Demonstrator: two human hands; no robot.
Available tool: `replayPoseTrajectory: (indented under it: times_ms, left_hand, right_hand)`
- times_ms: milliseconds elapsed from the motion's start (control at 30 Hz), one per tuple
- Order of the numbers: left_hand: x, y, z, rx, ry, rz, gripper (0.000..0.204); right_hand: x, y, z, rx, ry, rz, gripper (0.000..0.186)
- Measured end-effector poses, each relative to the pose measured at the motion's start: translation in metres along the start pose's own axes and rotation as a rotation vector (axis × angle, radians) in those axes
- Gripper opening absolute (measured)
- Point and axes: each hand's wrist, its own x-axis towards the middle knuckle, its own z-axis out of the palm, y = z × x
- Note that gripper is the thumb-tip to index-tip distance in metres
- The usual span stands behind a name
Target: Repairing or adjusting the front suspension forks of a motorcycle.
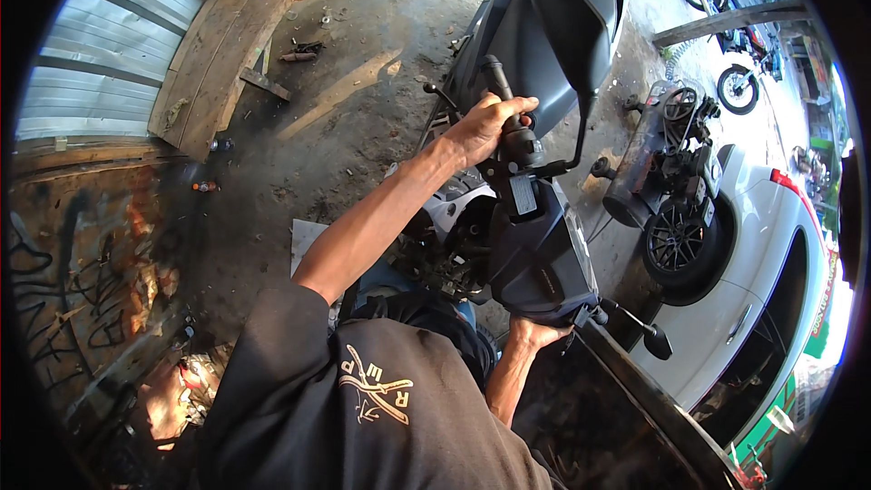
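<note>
Person's left hand (488, 130) curled round handlebar (496, 78); dark scooter cover (542, 263) between hands; right hand (535, 334) against its lower edge, fingertips hidden, grasp indeterminable

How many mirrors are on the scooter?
2. One mirror is above and right of the left hand; the other mirror is right of the right hand.
</note>
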Motion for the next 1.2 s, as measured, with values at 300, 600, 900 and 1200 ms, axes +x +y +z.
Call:
replayPoseTrajectory:
  times_ms: [300,600,900,1200]
  left_hand:
    - [0.008,0.002,-0.026,0.065,0.027,-0.044,0.018]
    - [0.013,-0.009,-0.122,0.016,0.217,0.066,0.016]
    - [-0.008,-0.017,-0.204,-0.147,0.545,-0.044,0.014]
    - [-0.008,-0.006,-0.247,0.257,0.337,0.102,0.029]
  right_hand:
    - [0.001,-0.013,-0.034,0.157,0.025,0.177,0.064]
    - [0.010,0.000,-0.012,-0.231,-0.350,0.098,0.080]
    - [0.039,0.019,0.008,-0.557,-0.405,0.043,0.063]
    - [0.043,0.047,0.015,-0.576,-0.445,-0.070,0.043]
